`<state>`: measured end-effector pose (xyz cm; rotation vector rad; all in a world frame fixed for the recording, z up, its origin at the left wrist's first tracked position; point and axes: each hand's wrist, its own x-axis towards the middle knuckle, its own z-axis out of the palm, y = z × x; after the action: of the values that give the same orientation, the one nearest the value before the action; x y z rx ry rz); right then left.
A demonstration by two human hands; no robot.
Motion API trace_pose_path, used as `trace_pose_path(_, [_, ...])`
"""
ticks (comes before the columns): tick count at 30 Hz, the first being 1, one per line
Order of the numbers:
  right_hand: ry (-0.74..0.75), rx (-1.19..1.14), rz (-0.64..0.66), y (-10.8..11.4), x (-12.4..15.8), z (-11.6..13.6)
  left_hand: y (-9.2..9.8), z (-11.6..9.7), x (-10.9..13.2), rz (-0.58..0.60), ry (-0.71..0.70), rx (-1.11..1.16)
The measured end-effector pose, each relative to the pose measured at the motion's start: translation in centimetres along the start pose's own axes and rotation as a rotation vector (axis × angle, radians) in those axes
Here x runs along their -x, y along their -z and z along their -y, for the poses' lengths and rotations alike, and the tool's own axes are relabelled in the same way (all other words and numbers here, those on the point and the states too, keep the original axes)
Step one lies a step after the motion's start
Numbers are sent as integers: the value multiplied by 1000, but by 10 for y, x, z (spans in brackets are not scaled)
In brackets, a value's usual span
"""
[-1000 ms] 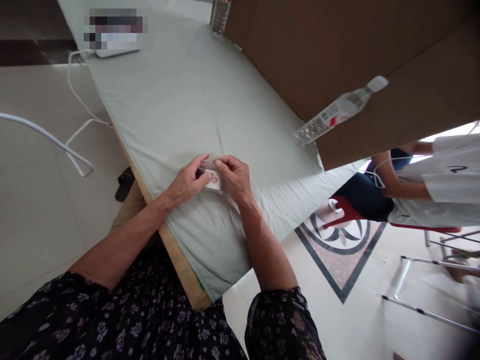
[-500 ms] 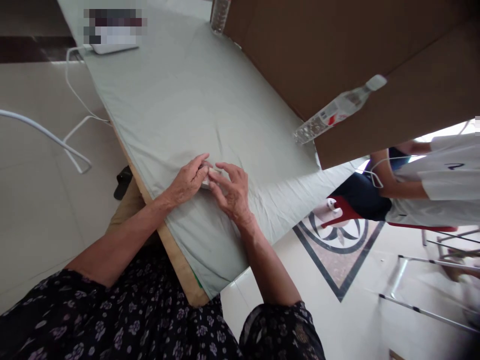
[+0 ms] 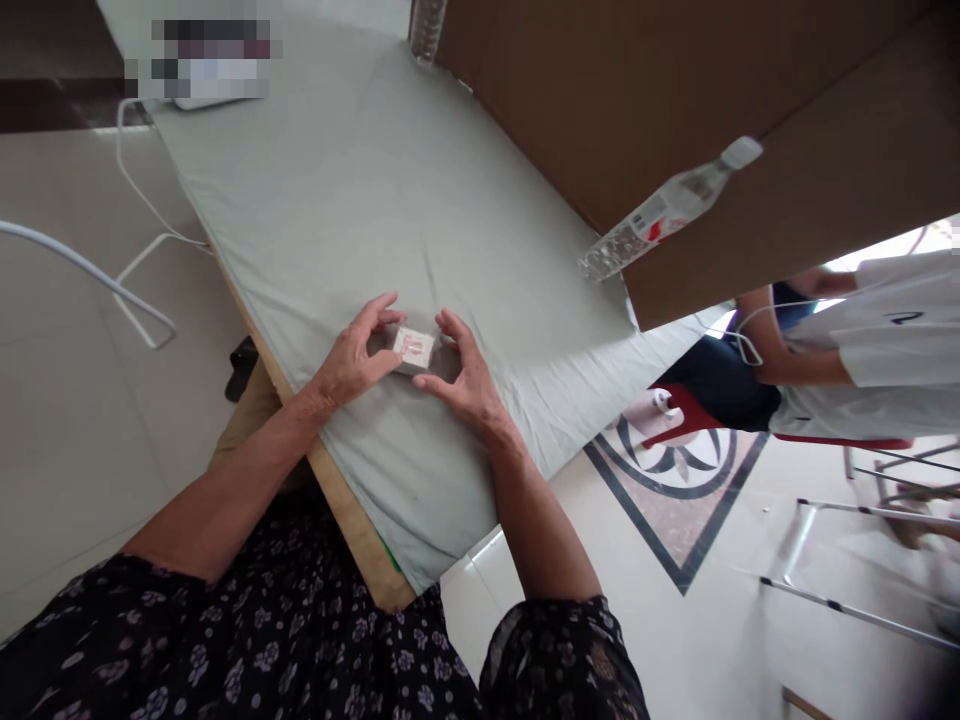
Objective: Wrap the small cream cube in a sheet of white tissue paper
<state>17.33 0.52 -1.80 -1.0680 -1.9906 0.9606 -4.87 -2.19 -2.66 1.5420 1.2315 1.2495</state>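
A small white box (image 3: 414, 347) with red print on its top lies on the cloth-covered table (image 3: 337, 200), near the edge closest to me. My left hand (image 3: 358, 350) curves around its left side, fingers apart, with the thumb tip at the box's left edge; whether it touches, I cannot tell. On the other side, my right hand (image 3: 466, 372) is open, thumb and fingers spread, a little apart from the box. The top of the box is fully visible between the two hands.
A large brown cardboard panel (image 3: 675, 90) stands along the right, with a clear plastic bottle (image 3: 667, 215) against it. Another bottle (image 3: 427, 30) stands at its far end. A white device (image 3: 217, 85) with a cable sits far left. A person in a white shirt (image 3: 900, 330) sits at right.
Both hands have drawn apart from over the white box, the left one leftward and the right one rightward. The box's printed top, covered by fingers before, now shows.
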Motion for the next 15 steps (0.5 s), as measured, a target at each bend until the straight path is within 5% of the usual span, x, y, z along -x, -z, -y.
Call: trace_pose_path(15, [-24, 39, -109, -8, 2, -2, -4, 0, 1, -57, -143, -278])
